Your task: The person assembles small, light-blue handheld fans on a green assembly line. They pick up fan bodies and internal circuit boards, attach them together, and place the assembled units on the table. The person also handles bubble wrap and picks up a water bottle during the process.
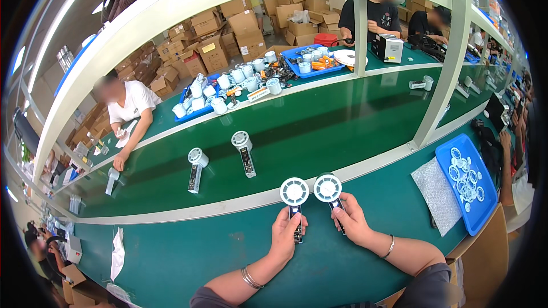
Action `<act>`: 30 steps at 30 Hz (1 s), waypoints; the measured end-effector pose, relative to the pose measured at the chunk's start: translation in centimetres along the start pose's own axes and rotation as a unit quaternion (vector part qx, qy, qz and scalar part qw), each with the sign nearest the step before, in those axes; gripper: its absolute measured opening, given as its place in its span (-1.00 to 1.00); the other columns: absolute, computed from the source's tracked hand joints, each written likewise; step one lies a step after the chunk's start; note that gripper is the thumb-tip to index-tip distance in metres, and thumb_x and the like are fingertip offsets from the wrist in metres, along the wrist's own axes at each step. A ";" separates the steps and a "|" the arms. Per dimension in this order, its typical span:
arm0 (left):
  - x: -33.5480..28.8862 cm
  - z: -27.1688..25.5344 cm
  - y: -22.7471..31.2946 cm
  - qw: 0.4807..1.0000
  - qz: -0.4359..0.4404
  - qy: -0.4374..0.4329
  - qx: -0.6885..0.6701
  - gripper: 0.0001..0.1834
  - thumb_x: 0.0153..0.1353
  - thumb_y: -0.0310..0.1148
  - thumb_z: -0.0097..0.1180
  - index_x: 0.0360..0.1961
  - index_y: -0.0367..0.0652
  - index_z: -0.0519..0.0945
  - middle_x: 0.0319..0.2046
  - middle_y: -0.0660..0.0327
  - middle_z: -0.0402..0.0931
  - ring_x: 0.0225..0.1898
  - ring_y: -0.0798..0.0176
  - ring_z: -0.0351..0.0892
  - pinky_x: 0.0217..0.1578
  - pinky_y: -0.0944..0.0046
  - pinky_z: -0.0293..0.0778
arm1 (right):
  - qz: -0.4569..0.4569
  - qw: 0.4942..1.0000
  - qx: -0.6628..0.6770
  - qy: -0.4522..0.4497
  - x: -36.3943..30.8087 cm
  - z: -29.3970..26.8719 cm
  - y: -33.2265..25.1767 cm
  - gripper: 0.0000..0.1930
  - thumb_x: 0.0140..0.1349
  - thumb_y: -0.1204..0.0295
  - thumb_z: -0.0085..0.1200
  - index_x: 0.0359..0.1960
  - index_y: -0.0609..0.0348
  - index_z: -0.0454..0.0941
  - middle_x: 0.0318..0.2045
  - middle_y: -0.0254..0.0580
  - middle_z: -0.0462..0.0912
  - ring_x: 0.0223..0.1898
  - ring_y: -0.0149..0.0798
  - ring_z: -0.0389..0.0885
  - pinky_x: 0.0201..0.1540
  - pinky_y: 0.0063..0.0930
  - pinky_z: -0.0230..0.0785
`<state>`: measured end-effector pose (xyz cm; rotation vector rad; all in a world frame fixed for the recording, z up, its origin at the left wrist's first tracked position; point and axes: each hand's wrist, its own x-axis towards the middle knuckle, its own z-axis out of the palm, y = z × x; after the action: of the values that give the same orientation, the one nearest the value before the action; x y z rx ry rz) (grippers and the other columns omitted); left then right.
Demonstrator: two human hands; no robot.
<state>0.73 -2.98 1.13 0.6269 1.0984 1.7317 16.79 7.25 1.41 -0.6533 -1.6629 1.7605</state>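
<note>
My left hand [283,234] is closed around the handle of a small handheld fan [294,193], its round white head upward. Dark electronic parts show along that handle. A second handheld fan [327,188] of the same kind is gripped in my right hand [355,221], tilted slightly, with the thumb on the handle's front. The two round heads are side by side, close together, above the near edge of the green conveyor belt [319,137]. Farther left on the belt lie two more such fans [197,159] [241,142], their handles toward me.
At the right, a blue tray [485,212] of white ring-shaped parts overlaps a bubble-wrap sheet [435,194]. A metal post [451,74] rises beyond. Across the belt, blue trays hold white cylindrical parts [237,76]. One person [132,100] reaches toward a fan at the far left.
</note>
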 end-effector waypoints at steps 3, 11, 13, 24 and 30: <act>0.0 0.0 0.0 1.000 -0.001 -0.003 0.002 -0.74 0.25 -0.34 -0.04 -0.10 -0.24 0.35 -0.48 0.23 0.44 -0.52 0.48 0.36 -0.49 0.50 0.33 | 0.002 1.000 -0.001 -0.003 0.0 0.0 -0.1 -0.63 0.31 0.40 -0.19 0.09 0.23 0.09 -0.45 -0.26 0.40 -0.55 -0.50 0.36 -0.53 -0.64 0.29; -0.1 0.0 0.1 1.000 -0.003 -0.003 0.003 -0.75 0.25 -0.36 -0.04 -0.10 -0.25 0.35 -0.49 0.23 0.45 -0.52 0.48 0.37 -0.48 0.49 0.34 | 0.004 1.000 -0.004 -0.003 0.0 0.0 -0.1 -0.62 0.28 0.44 -0.17 0.09 0.23 0.09 -0.44 -0.25 0.41 -0.54 -0.50 0.37 -0.53 -0.64 0.29; 0.0 0.0 0.1 1.000 0.001 -0.004 0.001 -0.75 0.24 -0.36 -0.04 -0.10 -0.25 0.35 -0.49 0.23 0.45 -0.53 0.48 0.37 -0.49 0.49 0.34 | 0.003 1.000 0.001 -0.001 0.0 0.0 -0.1 -0.62 0.28 0.44 -0.16 0.09 0.24 0.10 -0.44 -0.25 0.41 -0.55 -0.50 0.37 -0.53 -0.64 0.29; 0.0 -0.1 -0.1 1.000 -0.004 -0.001 0.000 -0.75 0.23 -0.36 -0.03 -0.12 -0.24 0.34 -0.49 0.23 0.45 -0.53 0.48 0.37 -0.49 0.49 0.34 | -0.003 1.000 -0.003 -0.002 0.0 0.0 -0.1 -0.61 0.27 0.45 -0.15 0.09 0.25 0.10 -0.45 -0.26 0.41 -0.54 -0.51 0.37 -0.53 -0.65 0.29; -0.1 0.0 0.0 1.000 0.007 0.005 -0.004 -0.77 0.24 -0.38 -0.04 -0.12 -0.25 0.35 -0.49 0.23 0.44 -0.52 0.48 0.36 -0.49 0.49 0.33 | -0.046 0.999 0.006 -0.004 -0.3 0.1 -0.1 -0.61 0.26 0.47 -0.16 0.09 0.27 0.08 -0.41 -0.22 0.41 -0.53 -0.51 0.35 -0.50 -0.65 0.29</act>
<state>0.81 -3.04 1.12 0.6223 1.0965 1.7524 16.94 6.93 1.47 -0.5560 -1.6596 1.7096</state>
